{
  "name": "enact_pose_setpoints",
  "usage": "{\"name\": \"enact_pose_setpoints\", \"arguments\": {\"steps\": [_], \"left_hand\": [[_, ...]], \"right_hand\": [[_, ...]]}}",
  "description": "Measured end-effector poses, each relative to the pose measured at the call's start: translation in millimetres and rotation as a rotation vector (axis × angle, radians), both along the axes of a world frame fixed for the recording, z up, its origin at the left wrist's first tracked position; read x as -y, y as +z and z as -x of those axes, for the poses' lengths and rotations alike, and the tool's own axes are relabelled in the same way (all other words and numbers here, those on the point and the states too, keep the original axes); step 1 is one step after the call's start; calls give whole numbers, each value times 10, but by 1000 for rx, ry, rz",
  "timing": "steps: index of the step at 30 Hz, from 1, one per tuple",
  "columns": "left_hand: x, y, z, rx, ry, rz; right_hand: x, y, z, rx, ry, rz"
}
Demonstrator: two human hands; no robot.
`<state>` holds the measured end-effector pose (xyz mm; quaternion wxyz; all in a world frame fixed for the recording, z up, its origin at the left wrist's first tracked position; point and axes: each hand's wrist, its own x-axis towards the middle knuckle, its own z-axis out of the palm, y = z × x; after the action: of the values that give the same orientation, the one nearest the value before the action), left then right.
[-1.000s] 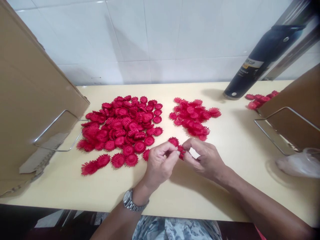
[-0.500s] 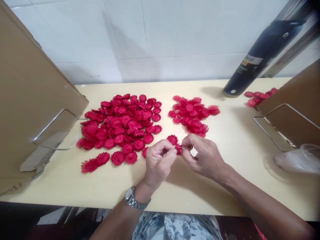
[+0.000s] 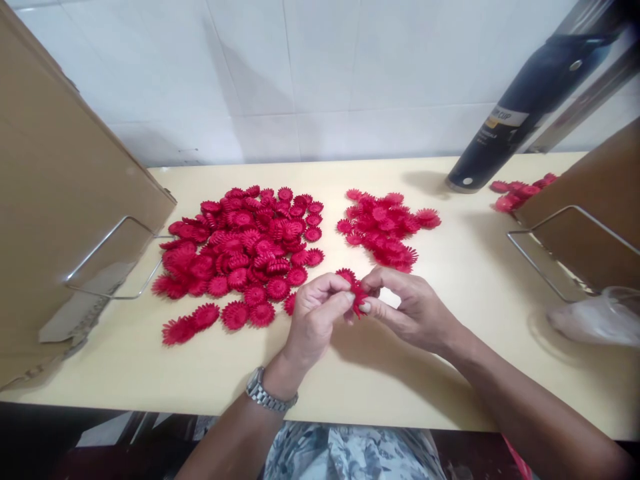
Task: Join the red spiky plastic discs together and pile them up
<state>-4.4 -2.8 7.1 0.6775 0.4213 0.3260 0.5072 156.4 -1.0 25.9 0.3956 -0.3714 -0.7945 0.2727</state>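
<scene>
Between my two hands, above the front half of the table, is a small red petalled flower piece (image 3: 359,297). My left hand (image 3: 320,317) pinches it between thumb and fingers from the left. From the right, the thumb and index finger of my right hand (image 3: 410,307) close on its edge. Just behind it another red flower piece (image 3: 345,274) partly shows. A large heap of red flower pieces (image 3: 245,240) lies to the left, several of them loose at its front. Beyond my right hand is a smaller, flatter pile of red flower pieces (image 3: 383,223).
Cardboard boxes stand at the left (image 3: 60,200) and right (image 3: 590,213), each with a bent wire frame in front. A dark blue bottle (image 3: 515,120) stands at the back right by the tiled wall. A clear plastic cup (image 3: 600,317) sits at the right. More red pieces (image 3: 520,192) lie behind the right box.
The red piece between my hands has turned and now shows more of its petals. My right thumb has shifted onto its edge, and my fingers have opened slightly apart behind the tips.
</scene>
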Motion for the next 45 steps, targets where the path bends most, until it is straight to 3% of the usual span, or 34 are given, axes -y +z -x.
{"name": "enact_pose_setpoints", "arguments": {"steps": [4,9,11,16,19,25,29,34,37,42,45], "left_hand": [[6,11,14,-126,-33,-45],[37,58,13,-383,63,-234],[35,59,13,-371,55,-214],[-5,33,28,-300,-110,-119],[-21,2,35,-301,-112,-99],[14,-52,11,-211,-31,-68],[14,2,46,-157,19,-62],[-14,152,128,-14,298,-87],[-19,190,96,-101,42,-102],[-33,165,110,2,-39,82],[-37,152,135,73,-82,165]], "right_hand": [[26,0,-6,73,-18,-27],[41,28,-2,62,-44,100],[38,25,5,44,-50,100],[22,-14,9,95,-80,3],[12,-19,7,130,-86,-47],[31,25,67,109,-144,-47],[30,31,49,73,-189,-52],[-111,108,-168,-111,-507,2],[-231,130,-283,151,-541,-61],[-370,5,-469,703,-684,-214],[-312,30,-452,619,-644,-247]]}}
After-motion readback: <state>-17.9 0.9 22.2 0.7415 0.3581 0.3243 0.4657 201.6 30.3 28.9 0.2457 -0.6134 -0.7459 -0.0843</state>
